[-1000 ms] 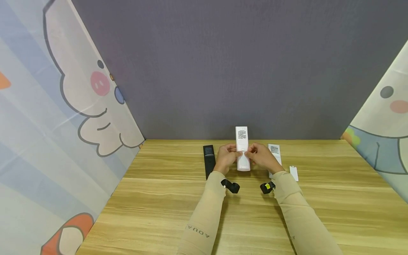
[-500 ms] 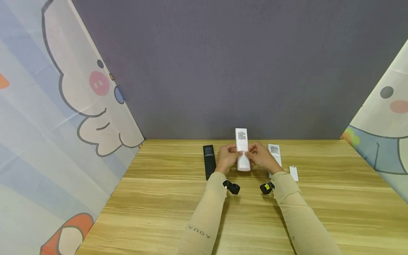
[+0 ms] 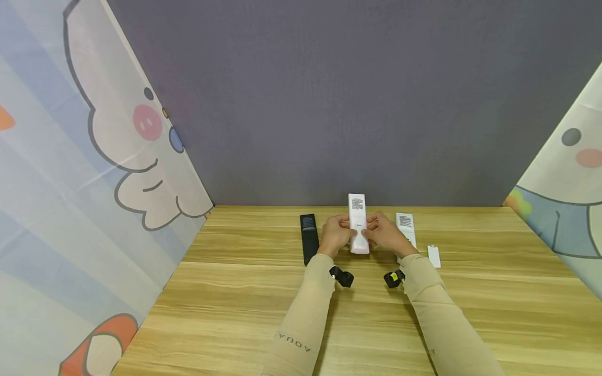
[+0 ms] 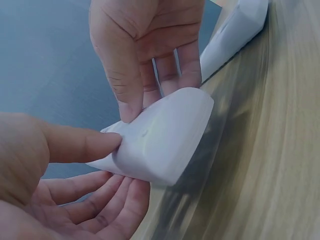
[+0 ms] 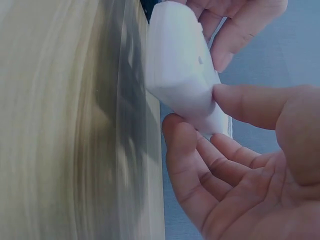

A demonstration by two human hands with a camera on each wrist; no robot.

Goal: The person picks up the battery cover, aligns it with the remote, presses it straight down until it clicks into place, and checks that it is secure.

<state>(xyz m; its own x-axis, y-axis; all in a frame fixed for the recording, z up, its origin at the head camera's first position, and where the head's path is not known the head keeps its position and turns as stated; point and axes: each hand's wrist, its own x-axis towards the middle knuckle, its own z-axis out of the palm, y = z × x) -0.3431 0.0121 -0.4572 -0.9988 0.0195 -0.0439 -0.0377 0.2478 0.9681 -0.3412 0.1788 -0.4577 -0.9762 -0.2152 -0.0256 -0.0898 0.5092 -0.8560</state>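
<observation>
A white remote control (image 3: 358, 224), back side up with a printed label near its far end, is held between both hands just above the table. My left hand (image 3: 335, 235) grips its left edge, the thumb on the back and the fingers curled beneath. On the opposite edge my right hand (image 3: 386, 235) grips it the same way, thumb on the back. Both thumbs lie close together on the back of the remote (image 4: 160, 135) in the left wrist view. From the right wrist view, the right fingers support the remote (image 5: 182, 60) from below.
A black remote (image 3: 309, 238) lies left of the left hand. Partly behind the right hand lies another white remote (image 3: 405, 223). A small white battery cover (image 3: 433, 256) is to its right. The wooden table (image 3: 226, 313) meets a dark grey wall (image 3: 329, 104) at the back.
The far end of the held remote has dipped a little lower. Both thumbs have shifted slightly toward its near end. The other things lie where they were.
</observation>
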